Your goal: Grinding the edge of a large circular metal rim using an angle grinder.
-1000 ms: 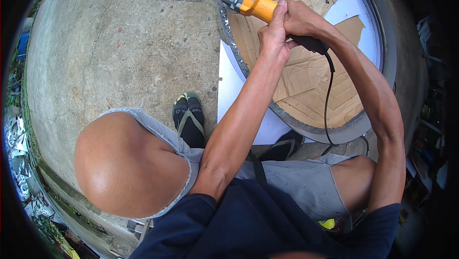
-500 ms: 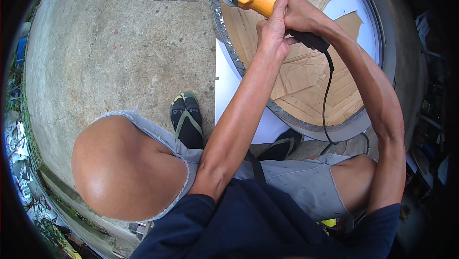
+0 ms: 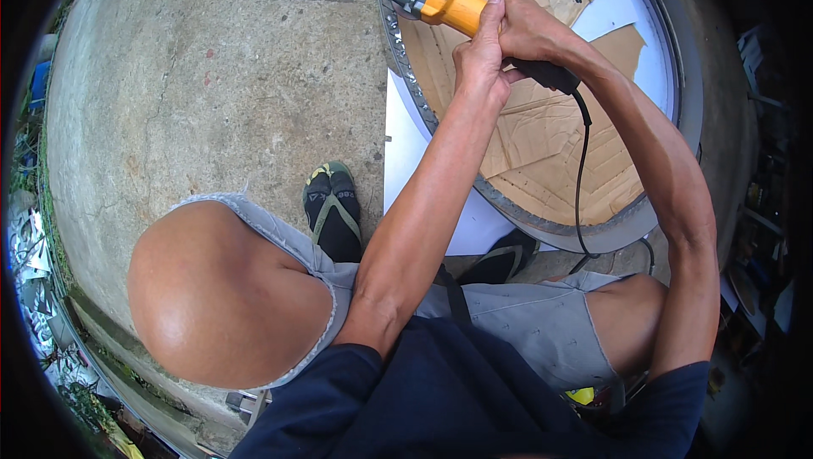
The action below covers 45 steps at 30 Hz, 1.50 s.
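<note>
Both my hands are wrapped round a yellow angle grinder (image 3: 458, 9) with a grey head and a black rear handle. My left hand (image 3: 483, 57) grips the body from the near side, thumb on top. Just behind it, my right hand (image 3: 532, 31) is closed over the grinder's rear part. The grinder's head sits over the left edge of a large round metal ring (image 3: 408, 91), whose rim there looks rough and shiny. From its view above, the disc is mostly hidden. A black cord (image 3: 578, 175) hangs from the handle across the cardboard (image 3: 550, 141) inside the ring.
White sheet (image 3: 406, 150) lies under the ring on the concrete floor (image 3: 220, 95). My foot in a dark sock and flip-flop (image 3: 333, 213) rests left of the sheet; the other foot (image 3: 500, 257) is by the ring's near edge. Assorted items crowd the far left and right margins.
The grinder's head has dipped slightly nearer along the ring's left edge, and my hands have shifted a little with it. My grip looks the same.
</note>
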{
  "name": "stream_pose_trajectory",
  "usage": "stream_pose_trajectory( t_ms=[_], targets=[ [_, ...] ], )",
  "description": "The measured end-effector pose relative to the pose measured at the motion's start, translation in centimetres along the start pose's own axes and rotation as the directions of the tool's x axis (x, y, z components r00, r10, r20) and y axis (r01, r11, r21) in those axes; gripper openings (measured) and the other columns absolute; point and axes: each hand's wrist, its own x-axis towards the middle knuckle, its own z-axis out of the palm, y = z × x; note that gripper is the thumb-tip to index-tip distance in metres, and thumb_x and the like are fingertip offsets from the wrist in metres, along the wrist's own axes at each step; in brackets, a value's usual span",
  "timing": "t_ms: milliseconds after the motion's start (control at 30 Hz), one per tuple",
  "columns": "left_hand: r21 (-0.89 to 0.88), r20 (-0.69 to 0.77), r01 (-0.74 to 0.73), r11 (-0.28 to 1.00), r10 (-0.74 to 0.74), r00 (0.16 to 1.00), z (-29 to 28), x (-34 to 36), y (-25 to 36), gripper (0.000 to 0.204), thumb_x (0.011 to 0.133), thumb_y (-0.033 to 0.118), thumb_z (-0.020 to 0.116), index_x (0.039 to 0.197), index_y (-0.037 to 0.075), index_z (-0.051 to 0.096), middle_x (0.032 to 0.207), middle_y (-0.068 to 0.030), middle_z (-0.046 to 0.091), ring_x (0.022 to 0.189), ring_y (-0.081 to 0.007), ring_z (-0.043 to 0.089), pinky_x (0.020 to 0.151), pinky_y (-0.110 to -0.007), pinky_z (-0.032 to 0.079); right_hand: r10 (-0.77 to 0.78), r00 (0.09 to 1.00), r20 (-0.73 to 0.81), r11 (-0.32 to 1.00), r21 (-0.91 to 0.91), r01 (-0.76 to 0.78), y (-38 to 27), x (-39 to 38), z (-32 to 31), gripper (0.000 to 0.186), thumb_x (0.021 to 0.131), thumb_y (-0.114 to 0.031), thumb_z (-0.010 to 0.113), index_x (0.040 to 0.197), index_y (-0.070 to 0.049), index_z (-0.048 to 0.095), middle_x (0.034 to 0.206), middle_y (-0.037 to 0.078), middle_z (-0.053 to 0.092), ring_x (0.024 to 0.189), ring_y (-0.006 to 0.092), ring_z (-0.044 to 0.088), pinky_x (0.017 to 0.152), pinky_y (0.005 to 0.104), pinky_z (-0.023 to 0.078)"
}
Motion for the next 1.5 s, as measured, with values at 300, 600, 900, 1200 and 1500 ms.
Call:
stream_pose_trajectory(
  t_ms=[300,600,900,1200,1500],
  targets=[
    [0.011,0.015,0.000,1.000,-0.001,1.000,-0.10,0.12,0.16,0.070,0.082,0.050,0.072,0.126,0.001,0.048,0.121,-0.0188,0.055,0.116,-0.0338,0.055,0.091,-0.065,0.047,0.000,1.000,-0.027,1.000,-0.012,-0.001,-0.26,0.37,0.08,0.041,0.067,-0.024,0.066,0.092,0.008,0.065,0.078,0.026,0.067,0.072,0.0361,0.069,0.066,0.0420,0.054],
    [-0.021,-0.001,-0.003,1.000,0.003,1.000,0.14,0.04,-0.07,0.069,0.082,0.049,0.073,0.125,0.002,0.048,0.122,-0.0174,0.054,0.115,-0.0329,0.055,0.092,-0.065,0.046,0.014,0.998,0.055,1.000,-0.019,-0.013,-0.39,0.25,-0.67,0.040,0.069,-0.024,0.065,0.094,0.007,0.065,0.078,0.026,0.068,0.072,0.0367,0.069,0.066,0.0422,0.055],
    [-0.026,-0.041,-0.063,0.998,0.062,0.997,0.37,-0.03,-0.34,0.072,0.081,0.049,0.073,0.121,-0.007,0.051,0.115,-0.0193,0.059,0.103,-0.0319,0.063,0.080,-0.057,0.054,-0.033,0.999,0.003,0.999,-0.031,0.033,0.13,0.28,0.02,0.041,0.069,-0.028,0.065,0.088,0.008,0.066,0.075,0.027,0.066,0.071,0.0371,0.069,0.065,0.0423,0.054],
    [-0.005,-0.043,-0.052,0.999,0.051,0.998,0.18,-0.13,-0.13,0.071,0.081,0.048,0.074,0.121,-0.007,0.051,0.116,-0.0198,0.059,0.104,-0.0333,0.062,0.082,-0.058,0.054,-0.020,1.000,-0.002,1.000,-0.006,0.020,-0.34,0.36,-0.28,0.041,0.068,-0.028,0.066,0.088,0.009,0.066,0.075,0.027,0.067,0.069,0.0370,0.068,0.064,0.0418,0.054],
    [-0.051,-0.009,-0.049,0.997,0.049,0.999,0.21,0.10,-0.24,0.071,0.081,0.049,0.073,0.121,-0.006,0.051,0.114,-0.0182,0.059,0.102,-0.0319,0.062,0.081,-0.058,0.054,-0.004,0.998,0.058,0.999,-0.034,0.006,-0.10,0.46,-0.60,0.039,0.069,-0.025,0.064,0.089,0.008,0.066,0.076,0.027,0.067,0.071,0.0375,0.069,0.065,0.0428,0.054]
  ],
)
